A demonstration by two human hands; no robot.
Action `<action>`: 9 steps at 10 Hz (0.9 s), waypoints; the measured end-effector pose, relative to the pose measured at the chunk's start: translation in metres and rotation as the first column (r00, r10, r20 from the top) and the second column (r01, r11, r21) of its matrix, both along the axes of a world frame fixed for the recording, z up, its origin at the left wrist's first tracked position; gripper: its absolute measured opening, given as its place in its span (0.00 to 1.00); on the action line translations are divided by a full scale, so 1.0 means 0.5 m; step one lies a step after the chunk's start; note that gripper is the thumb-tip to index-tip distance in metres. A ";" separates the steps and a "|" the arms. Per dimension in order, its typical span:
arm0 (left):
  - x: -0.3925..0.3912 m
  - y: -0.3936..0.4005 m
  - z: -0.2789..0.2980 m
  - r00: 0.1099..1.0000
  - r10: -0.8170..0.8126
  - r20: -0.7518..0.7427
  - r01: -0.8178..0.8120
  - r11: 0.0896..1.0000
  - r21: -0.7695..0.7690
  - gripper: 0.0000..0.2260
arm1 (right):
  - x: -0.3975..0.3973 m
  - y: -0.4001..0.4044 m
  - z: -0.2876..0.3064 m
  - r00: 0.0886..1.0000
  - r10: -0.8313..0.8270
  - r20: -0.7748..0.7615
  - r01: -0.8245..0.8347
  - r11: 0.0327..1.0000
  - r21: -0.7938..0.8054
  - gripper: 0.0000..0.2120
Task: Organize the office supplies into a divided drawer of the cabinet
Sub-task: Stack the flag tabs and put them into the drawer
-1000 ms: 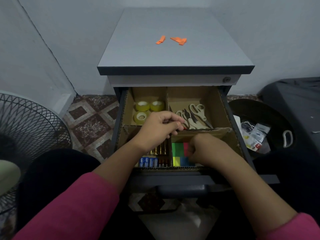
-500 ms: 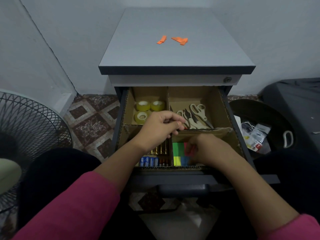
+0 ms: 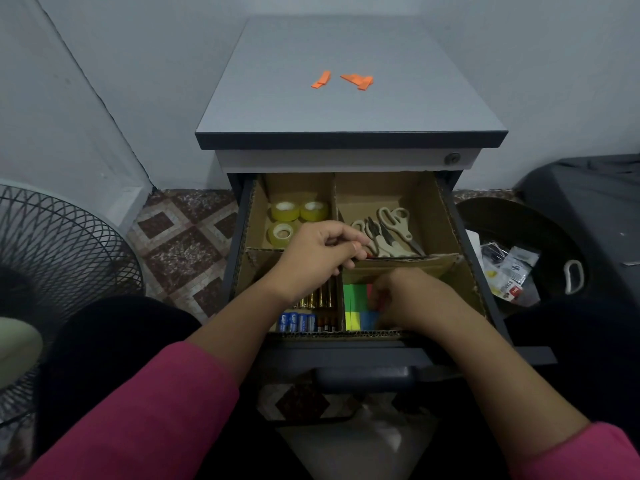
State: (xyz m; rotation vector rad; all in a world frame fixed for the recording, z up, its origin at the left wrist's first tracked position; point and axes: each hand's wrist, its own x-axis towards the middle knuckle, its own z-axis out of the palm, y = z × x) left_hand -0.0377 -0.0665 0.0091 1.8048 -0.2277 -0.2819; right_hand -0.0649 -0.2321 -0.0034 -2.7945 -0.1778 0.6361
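Over drawer [image 3: 464, 244] centre | left hand [image 3: 317, 252] grips divider edge [image 3: 401, 263] | right hand [image 3: 405, 299] pinches sticky notes [image 3: 356, 299], near-right compartment

You can read nothing for certain: print on the blue batteries [image 3: 297, 321] and on the plastic packets [image 3: 509, 275] in the bin is too small.
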 end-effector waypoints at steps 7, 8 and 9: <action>-0.028 -0.025 -0.011 0.686 -0.720 0.109 0.322 0.434 0.842 0.08 | 0.005 -0.034 -0.019 1.000 0.005 0.014 -0.005 1.000 -0.007 0.10; -0.029 -0.028 -0.019 0.677 -0.731 0.088 0.340 0.417 0.843 0.06 | 0.005 -0.034 -0.019 1.000 0.008 0.016 -0.007 1.000 -0.012 0.09; -0.026 -0.024 -0.020 0.691 -0.721 0.045 0.369 0.405 0.837 0.06 | 0.005 -0.034 -0.021 1.000 0.002 0.023 -0.002 1.000 -0.005 0.08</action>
